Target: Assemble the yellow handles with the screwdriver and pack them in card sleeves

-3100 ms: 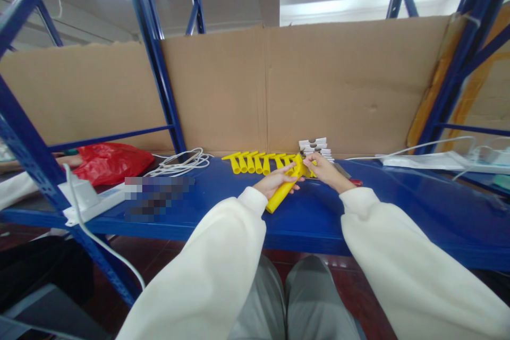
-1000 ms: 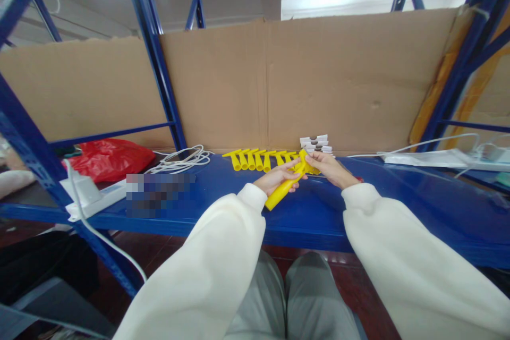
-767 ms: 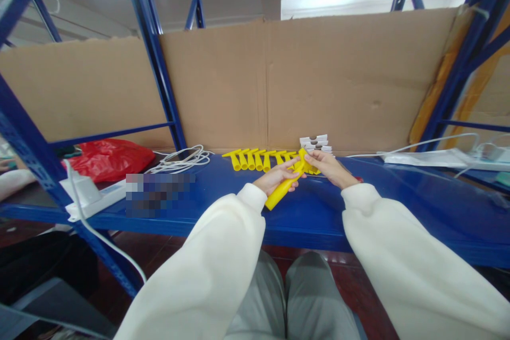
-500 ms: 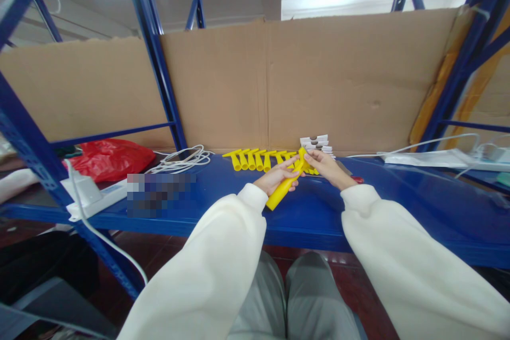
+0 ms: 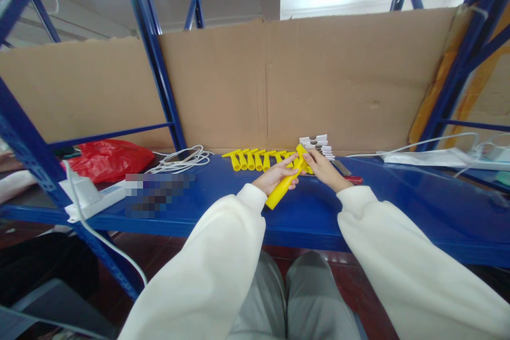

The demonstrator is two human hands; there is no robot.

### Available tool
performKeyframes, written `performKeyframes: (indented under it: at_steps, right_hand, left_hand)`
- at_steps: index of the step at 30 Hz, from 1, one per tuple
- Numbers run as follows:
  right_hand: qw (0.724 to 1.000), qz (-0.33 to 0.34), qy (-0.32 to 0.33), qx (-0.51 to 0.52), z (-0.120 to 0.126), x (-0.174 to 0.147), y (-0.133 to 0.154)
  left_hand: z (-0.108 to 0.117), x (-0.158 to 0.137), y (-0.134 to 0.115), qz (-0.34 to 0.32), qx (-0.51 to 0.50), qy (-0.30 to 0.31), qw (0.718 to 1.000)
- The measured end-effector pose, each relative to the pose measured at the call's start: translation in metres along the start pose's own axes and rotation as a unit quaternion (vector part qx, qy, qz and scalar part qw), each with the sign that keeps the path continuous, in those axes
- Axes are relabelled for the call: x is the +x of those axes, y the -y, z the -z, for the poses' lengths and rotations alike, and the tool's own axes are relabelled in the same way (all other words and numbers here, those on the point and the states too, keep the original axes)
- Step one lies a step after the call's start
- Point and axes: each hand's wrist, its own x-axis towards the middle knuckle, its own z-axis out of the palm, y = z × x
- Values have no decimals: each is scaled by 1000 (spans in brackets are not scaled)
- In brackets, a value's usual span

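Observation:
A yellow plastic tool (image 5: 281,193), with a thick round handle and a narrower crosswise head, is held at a slant above the blue shelf. The fingers of my left hand (image 5: 274,176) wrap round its middle, with the handle end pointing down toward me. At the upper end, my right hand (image 5: 323,169) grips just by the head with its fingers closed. Behind my hands stands a row of similar yellow tools (image 5: 251,160), their round ends facing me; my hands hide part of the row. Small white pieces (image 5: 316,142) are stacked behind my right hand.
A red-handled tool (image 5: 354,180) lies right of my right hand on the blue shelf (image 5: 223,191). Coiled white cable (image 5: 183,158), a red plastic bag (image 5: 107,161) and a power strip (image 5: 113,191) are at left. Cardboard (image 5: 342,79) closes the back between blue posts.
My right hand has shifted slightly down and its fingers have moved on the tool, so more of the yellow head shows. My left hand stays nearly in place.

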Motion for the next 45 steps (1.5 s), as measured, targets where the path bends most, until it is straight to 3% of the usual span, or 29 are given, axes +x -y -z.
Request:
performKeyframes:
  at_steps: [9, 22, 33, 45]
  right_hand:
    - [1000, -19, 7, 2, 0, 0, 0]
    - [987, -59, 14, 151, -3, 3, 1]
    - [994, -37, -19, 101, -6, 4, -7]
    - [997, -45, -41, 36, -2, 5, -11]
  left_hand:
    - [0, 1, 0, 2, -3, -10, 1000]
    - [1, 0, -1, 8, 7, -6, 1000]
    - [2, 2, 0, 10, -4, 2, 1000]
    - [-1, 3, 0, -14, -32, -41, 999]
